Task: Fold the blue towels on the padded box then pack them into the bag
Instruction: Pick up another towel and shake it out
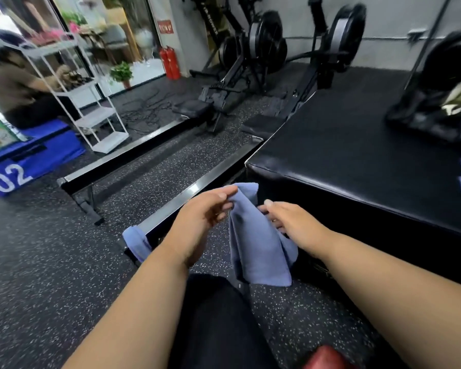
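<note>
Blue towel (258,251) hangs limp off the near-left corner of the padded box (357,155), not yet on it. Left hand (202,217) pinches its top corner; right hand (290,222) touches an edge, fingers loosely extended, grip unclear. Light, soft cloth: best held by two adjacent corners.

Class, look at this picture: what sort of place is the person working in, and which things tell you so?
Most likely a gym. Rowing machines stand by the wall, the floor is speckled rubber, and a black padded box sits beside a blue numbered one.
</note>
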`<action>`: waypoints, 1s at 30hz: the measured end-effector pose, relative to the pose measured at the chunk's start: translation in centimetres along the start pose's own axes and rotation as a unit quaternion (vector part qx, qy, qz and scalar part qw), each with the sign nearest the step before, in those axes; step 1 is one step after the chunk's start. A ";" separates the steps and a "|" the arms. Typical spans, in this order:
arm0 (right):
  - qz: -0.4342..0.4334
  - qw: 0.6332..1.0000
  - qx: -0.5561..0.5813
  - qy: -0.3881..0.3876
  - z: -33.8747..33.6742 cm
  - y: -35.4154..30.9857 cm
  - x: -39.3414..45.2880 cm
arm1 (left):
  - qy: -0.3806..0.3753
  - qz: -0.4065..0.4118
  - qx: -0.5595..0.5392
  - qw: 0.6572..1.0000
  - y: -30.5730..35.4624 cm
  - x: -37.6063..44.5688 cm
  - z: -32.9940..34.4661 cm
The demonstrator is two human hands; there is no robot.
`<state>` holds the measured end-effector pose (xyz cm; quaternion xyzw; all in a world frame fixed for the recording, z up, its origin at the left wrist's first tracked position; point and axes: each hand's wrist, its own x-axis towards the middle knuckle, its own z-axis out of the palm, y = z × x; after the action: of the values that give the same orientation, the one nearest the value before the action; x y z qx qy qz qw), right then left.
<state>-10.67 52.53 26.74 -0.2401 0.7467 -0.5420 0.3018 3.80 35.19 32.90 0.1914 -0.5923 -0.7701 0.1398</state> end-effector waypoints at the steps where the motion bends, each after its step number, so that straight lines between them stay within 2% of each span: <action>1: 0.003 1.000 0.029 0.009 -0.4 -0.7 -1.3 | -0.012 0.001 0.005 1.000 0.2 -0.8 1.1; 9: -0.025 0.990 0.123 0.065 -3.5 -3.1 -8.3 | -0.088 0.014 0.048 0.995 1.6 -5.7 7.2; 14: 0.002 0.989 0.093 0.112 -4.7 -2.8 -10.8 | -0.076 0.023 -0.015 0.997 2.2 -7.3 8.5; 19: 0.065 0.991 0.085 0.086 -5.2 -1.6 -12.7 | -0.058 0.018 -0.113 0.992 3.3 -8.3 9.0; 30: 0.084 0.992 0.090 0.018 -3.5 -1.0 -14.7 | -0.070 0.013 -0.153 0.986 4.0 -9.1 9.8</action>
<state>-2.82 64.66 31.31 -0.1381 0.7177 -0.5841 0.3532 7.27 46.59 40.18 0.1055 -0.4781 -0.8614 0.1353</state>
